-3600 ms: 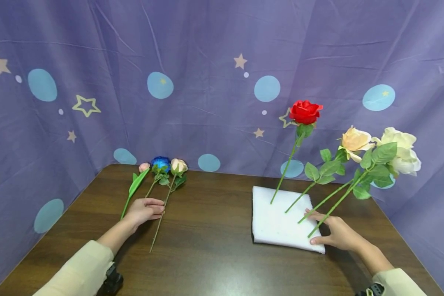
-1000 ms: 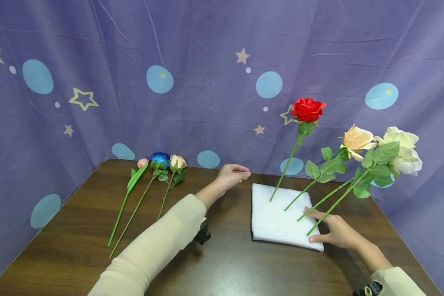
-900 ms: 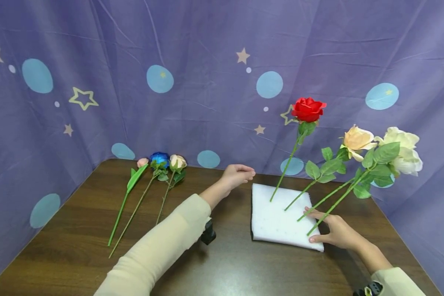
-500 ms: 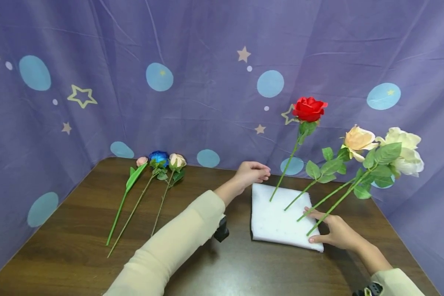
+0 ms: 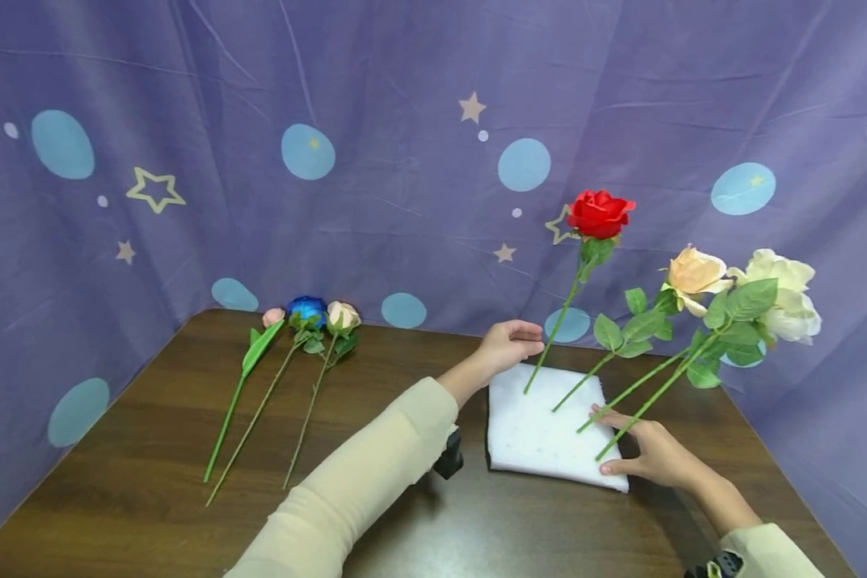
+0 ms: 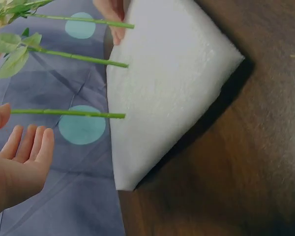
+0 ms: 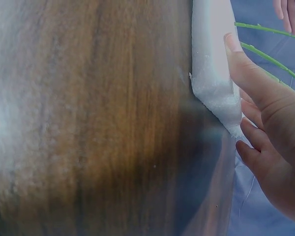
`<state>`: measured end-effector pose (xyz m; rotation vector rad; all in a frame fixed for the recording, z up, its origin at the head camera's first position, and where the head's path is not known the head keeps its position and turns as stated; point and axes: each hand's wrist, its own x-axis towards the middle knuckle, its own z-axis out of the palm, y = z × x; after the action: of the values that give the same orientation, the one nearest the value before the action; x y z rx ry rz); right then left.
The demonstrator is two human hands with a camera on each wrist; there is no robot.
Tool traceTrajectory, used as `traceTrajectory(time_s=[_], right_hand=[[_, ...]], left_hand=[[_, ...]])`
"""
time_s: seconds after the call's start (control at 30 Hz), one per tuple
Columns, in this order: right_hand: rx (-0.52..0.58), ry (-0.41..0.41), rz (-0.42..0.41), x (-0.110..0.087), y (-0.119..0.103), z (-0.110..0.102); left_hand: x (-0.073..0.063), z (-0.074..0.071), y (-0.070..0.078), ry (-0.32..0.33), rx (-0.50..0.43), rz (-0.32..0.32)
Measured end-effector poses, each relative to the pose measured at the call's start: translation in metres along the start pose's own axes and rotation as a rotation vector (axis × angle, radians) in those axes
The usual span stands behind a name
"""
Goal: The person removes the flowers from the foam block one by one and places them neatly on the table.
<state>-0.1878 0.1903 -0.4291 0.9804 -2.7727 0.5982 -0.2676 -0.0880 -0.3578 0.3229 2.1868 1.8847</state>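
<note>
A pink flower (image 5: 273, 317), blue rose (image 5: 307, 310) and cream rose (image 5: 343, 315) lie fanned on the tabletop (image 5: 393, 381). The left hand (image 5: 507, 347), its fingers relaxed, is at the stem (image 6: 78, 113) of the red rose (image 5: 601, 214) standing in the white foam block (image 5: 527, 441), contact hard to judge; the right hand (image 5: 653, 453) grips the block's right edge, probably bracing it against the top-heavy leaning blooms (image 5: 783, 289)

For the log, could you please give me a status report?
Left hand open beside red rose; right hand grips foam block; red rose stands in foam block, leaning; no obstruction visible.
</note>
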Motion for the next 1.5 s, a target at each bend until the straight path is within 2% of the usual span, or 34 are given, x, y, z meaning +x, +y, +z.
traceTrajectory(time_s=[0.17, 0.37, 0.57, 0.63, 0.8, 1.1, 1.23, 1.5], right_hand=[[-0.002, -0.006, 0.009, 0.0, -0.002, 0.001], [0.008, 0.001, 0.002, 0.0, -0.001, 0.001], [0.039, 0.036, -0.077, 0.002, 0.004, 0.002], [0.035, 0.05, -0.102, 0.003, 0.005, 0.002], [0.028, 0.052, -0.104, 0.003, 0.005, 0.002], [0.025, 0.051, -0.104, 0.002, 0.009, 0.004], [0.044, 0.055, -0.115, 0.001, 0.008, 0.004], [0.052, 0.039, -0.105, 0.003, 0.006, 0.003]], left_hand=[[-0.004, 0.008, -0.007, -0.071, 0.063, 0.012], [-0.01, 0.013, -0.01, -0.072, 0.095, 0.058], [-0.019, 0.013, -0.015, -0.112, 0.173, 0.105], [-0.021, 0.013, -0.016, -0.108, 0.218, 0.151], [-0.025, 0.013, -0.017, -0.075, 0.291, 0.258], [-0.029, 0.018, -0.013, -0.064, 0.257, 0.278], [-0.029, 0.019, -0.014, -0.035, 0.26, 0.286], [-0.025, 0.019, -0.013, 0.008, 0.261, 0.384]])
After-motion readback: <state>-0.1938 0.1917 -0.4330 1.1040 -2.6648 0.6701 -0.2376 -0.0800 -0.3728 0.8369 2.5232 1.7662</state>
